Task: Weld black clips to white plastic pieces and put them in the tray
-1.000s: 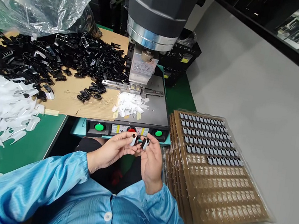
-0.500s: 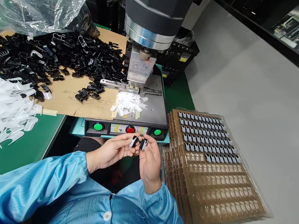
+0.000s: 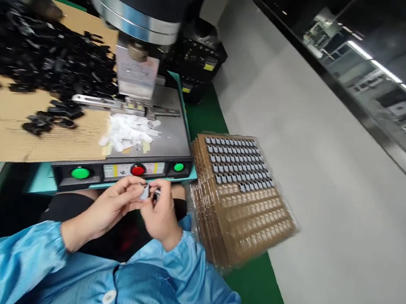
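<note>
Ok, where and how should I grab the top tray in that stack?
Probably grip the top tray by both long rims, from left and right, nearer the far end: it's wide and flat, and the grey-and-black pieces sit toward that end.

A glossy blue jacket with a white front button is topping black legwear, its long sleeves gathering at the cuffs.

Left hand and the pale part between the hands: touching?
Touching: the head view shows the left hand pinching the pale part at one edge.
</note>
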Demonstrator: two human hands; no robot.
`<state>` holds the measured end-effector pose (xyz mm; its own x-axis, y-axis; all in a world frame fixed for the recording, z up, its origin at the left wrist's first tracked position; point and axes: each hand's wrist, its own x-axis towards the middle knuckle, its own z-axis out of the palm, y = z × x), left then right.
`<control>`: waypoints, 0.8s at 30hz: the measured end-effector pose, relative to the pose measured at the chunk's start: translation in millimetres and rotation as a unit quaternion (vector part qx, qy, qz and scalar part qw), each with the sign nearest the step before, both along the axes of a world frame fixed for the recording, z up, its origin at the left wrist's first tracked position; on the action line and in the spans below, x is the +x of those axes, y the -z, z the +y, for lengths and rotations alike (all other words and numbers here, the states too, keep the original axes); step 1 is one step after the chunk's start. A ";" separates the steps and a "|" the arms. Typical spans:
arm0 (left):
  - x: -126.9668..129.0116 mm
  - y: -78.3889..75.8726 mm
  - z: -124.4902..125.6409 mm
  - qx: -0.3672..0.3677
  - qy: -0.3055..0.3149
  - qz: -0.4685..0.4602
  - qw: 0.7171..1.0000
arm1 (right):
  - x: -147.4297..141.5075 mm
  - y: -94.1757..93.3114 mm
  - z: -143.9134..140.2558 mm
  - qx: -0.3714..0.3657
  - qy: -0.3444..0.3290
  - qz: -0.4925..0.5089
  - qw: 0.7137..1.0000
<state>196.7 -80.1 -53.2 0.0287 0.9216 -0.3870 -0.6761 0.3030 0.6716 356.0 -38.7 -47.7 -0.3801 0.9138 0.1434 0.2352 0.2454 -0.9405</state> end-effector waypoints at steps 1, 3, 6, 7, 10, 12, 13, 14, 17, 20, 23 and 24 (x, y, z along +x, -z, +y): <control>1.3 1.1 -1.2 0.004 0.003 0.007 1.000 | 0.7 0.1 -1.8 0.026 0.001 -0.037 0.999; 3.5 2.2 -3.3 0.015 0.018 0.025 0.999 | 2.0 0.9 -4.9 0.064 0.009 -0.084 0.994; 4.7 2.6 -6.9 0.033 0.053 0.065 0.996 | 6.8 0.7 -7.4 0.092 0.012 -0.106 0.990; 4.3 3.1 -8.1 0.034 0.066 0.078 0.994 | 10.4 -0.6 -6.7 0.098 0.012 -0.108 0.989; 2.1 6.7 -10.7 0.022 0.096 0.123 0.988 | 33.4 -8.4 5.6 0.106 0.035 -0.120 0.986; 0.8 9.3 -11.2 0.016 0.105 0.154 0.982 | 62.6 -15.2 24.4 0.103 0.090 -0.138 0.981; 0.5 10.2 -11.1 0.016 0.107 0.167 0.980 | 81.6 -18.3 36.7 0.098 0.129 -0.150 0.975; 0.5 10.6 -10.8 0.018 0.109 0.177 0.978 | 102.9 -20.6 50.2 0.090 0.180 -0.167 0.965; 1.9 10.4 -9.9 0.024 0.114 0.194 0.974 | 172.5 -21.3 91.2 0.045 0.319 -0.242 0.915; 3.5 11.4 -9.4 0.020 0.115 0.199 0.973 | 229.3 -12.9 120.9 -0.030 0.405 -0.338 0.849; 3.6 14.8 -9.6 0.018 0.120 0.198 0.973 | 257.4 -2.1 134.3 -0.074 0.415 -0.419 0.804; 3.3 15.8 -9.7 0.019 0.121 0.198 0.973 | 261.1 0.9 136.1 -0.080 0.413 -0.436 0.796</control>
